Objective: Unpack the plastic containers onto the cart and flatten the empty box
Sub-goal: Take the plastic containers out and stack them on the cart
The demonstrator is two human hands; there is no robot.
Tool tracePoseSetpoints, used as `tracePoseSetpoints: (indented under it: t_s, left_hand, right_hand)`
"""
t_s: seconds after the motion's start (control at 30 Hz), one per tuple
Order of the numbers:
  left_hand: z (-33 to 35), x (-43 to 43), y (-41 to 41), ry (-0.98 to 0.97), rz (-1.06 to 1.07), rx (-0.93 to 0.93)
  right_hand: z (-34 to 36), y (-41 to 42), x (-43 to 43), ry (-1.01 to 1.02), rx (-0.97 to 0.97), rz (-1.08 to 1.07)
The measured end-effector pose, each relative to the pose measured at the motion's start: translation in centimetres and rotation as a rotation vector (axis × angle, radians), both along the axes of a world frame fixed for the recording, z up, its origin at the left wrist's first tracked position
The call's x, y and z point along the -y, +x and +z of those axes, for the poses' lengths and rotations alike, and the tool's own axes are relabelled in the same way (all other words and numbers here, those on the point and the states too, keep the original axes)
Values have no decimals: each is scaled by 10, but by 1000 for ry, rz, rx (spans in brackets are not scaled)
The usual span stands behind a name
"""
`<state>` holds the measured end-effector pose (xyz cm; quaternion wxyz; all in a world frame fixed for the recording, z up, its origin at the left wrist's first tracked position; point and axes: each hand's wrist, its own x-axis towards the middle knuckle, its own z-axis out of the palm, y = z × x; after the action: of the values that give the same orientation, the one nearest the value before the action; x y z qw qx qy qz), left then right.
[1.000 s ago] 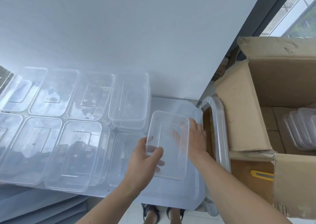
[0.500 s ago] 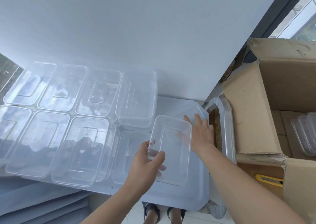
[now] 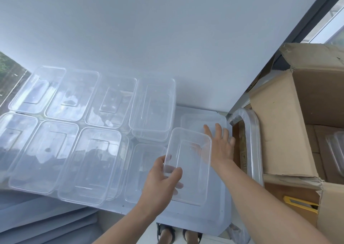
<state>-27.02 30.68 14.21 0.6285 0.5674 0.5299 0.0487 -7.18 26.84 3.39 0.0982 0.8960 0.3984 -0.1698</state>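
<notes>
Right hand released container; left hand grips; long axis toward wall.

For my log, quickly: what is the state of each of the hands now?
Left hand: grips the clear container.
Right hand: open, fingers spread.

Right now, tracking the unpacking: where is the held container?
Head view, right of centre: the container is held by the left hand over the cart, right hand beyond it.
</notes>
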Motion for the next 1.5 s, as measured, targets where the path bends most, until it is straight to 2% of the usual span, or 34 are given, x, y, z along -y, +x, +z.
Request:
tracePoseSetpoints:
  t_s: [0.2,0.37,0.5,0.57,0.63,0.7,0.77,0.8,0.87,0.97,1.03,1.13,1.23,1.3,1.37,1.5]
  left_hand:
    - [0,0,3,-17,8,-2]
    - [1,-2,5,-22,-10,-22]
    - [4,-4,8,-15,-49,-30]
    - [7,-7,10,-6,-45,-23]
    - [11,-10,12,5,-38,-13]
    - [14,-12,14,15,-33,-6]
    - [17,-13,16,19,-28,-7]
    - [19,-13,17,20,-24,-13]
    - [23,-13,20,31,-23,-27]
    - [30,-19,31,32,-70,-18]
    - [32,-24,38,64,-112,4]
    - [40,-32,50,303,-228,-66]
    - [55,-36,60,736,-491,-147]
    - [64,-41,72,926,-672,-192]
    - [64,-50,87,975,-862,-256]
    - [37,-62,125,938,-1245,-481]
  right_hand:
    - [4,2,-7,26,49,-23]
    - [-1,7,-8,35,18,-46]
    - [0,14,-2,69,-68,-28]
    - [3,15,6,166,-117,-34]
    - [14,11,12,395,-312,-196]
    - [34,2,17,733,-702,-630]
    - [60,-11,23,946,-1120,-1061]
    - [68,-17,29,976,-1259,-1165]
    - [79,-27,43,949,-1370,-1128]
    - [85,-36,57,874,-1342,-959]
    - [89,-35,58,909,-1296,-968]
    - [97,-25,55,1043,-1226,-1064]
    - [98,-17,48,1120,-1234,-1123]
    - [94,-16,40,1148,-1241,-1173]
    - [88,-17,29,1157,-1220,-1215]
    - [62,-15,6,1130,-1190,-1383]
